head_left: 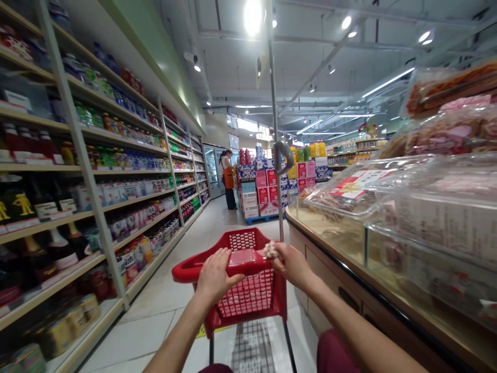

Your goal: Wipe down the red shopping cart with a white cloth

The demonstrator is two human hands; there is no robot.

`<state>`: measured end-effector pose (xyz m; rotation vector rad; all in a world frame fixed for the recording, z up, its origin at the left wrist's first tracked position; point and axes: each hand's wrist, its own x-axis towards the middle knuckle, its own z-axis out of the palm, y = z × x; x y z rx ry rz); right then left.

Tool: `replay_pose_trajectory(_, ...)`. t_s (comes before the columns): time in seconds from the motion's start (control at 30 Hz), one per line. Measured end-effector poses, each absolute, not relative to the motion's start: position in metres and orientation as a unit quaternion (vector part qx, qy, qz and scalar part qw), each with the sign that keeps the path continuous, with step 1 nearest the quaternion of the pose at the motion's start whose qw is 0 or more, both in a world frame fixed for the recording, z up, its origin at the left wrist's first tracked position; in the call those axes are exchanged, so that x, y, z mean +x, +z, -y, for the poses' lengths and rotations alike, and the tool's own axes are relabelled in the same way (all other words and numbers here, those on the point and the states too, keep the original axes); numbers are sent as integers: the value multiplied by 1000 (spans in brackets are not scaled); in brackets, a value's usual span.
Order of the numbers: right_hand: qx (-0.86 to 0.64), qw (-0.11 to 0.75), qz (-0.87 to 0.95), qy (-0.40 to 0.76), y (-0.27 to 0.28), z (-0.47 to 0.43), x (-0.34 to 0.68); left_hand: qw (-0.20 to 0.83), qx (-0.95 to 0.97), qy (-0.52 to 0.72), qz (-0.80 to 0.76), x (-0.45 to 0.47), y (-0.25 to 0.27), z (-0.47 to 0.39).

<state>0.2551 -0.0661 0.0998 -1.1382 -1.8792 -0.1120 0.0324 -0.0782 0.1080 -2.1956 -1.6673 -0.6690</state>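
Note:
In front of me is a red plastic shopping cart (248, 298) with a lattice basket and a thick red handle (248, 261). My left hand (215, 275) lies over the middle-left of the handle, fingers curled over the top and thumb along the near side. At the handle's right end, my right hand (291, 265) is closed around it. A small whitish, bumpy object (271, 249) shows at the right hand's fingers; I cannot make out what it is. Just beyond the right hand rises a thin grey pole (275, 114) with a grey loop (284, 158).
Shelves of bottles and packs (135, 160) line the left. A wood-sided display counter (330, 269) with clear-packed food (438, 186) stands close on the right. Ahead are stacked boxes (267, 194) on a blue pallet (262, 219) and a person in an orange apron (228, 178). Pale floor tiles (155, 316) run between.

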Motion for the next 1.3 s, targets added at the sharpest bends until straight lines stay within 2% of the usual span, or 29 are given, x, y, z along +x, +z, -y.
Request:
replay_pose_trajectory(0.1,-492,449,745,-39,98,66,260,151,-763,-234,583,37,108,79)
replay_pose_trajectory(0.33,-350,467,805,-108,92,76,230,167,-767,-250,567,34,104,73)
replay_pose_trajectory(0.57,-444,527,719,-93,78,60,277,162,-769,-235,572,37,105,74)
replay_pose_trajectory(0.7,-358,507,776,-110,75,74,253,168,-771,-237,566,36,105,72)
replay_pose_trajectory(0.77,-361,486,791,-86,80,73,252,169,-773,-239,563,35,105,71)
replay_pose_trajectory(0.97,-529,449,718,58,103,26,297,171,-771,-240,565,38,103,71)
replay_pose_trajectory(1.2,-538,464,702,51,99,38,283,166,-769,-234,572,40,104,72)
replay_pose_trajectory(1.3,-457,474,753,0,95,68,258,165,-769,-233,572,38,104,74)
